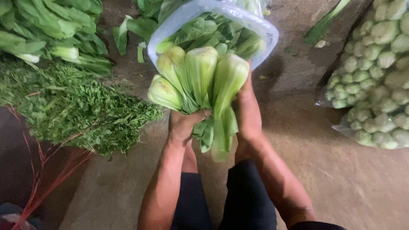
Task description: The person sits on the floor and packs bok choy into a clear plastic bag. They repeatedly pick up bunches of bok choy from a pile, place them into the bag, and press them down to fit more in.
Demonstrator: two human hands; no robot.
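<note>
L hand [184, 123] & R hand [246, 111] both grasp the bok choy bunch [200, 81] w/ fingers mostly hidden behind stalks; plastic bag [260, 25] just behind bunch, top cut off.

Herb heap [72, 108]: fine-leaved greens, left, on the floor [349, 179]. Red ties [47, 170] trail from under it toward the near left corner. Leafy bunches [47, 30]: far left, beyond the herbs, touching them. Bagged pale green heads [379, 72]: right edge, in clear plastic. Loose stalk [326, 23]: far right.
</note>
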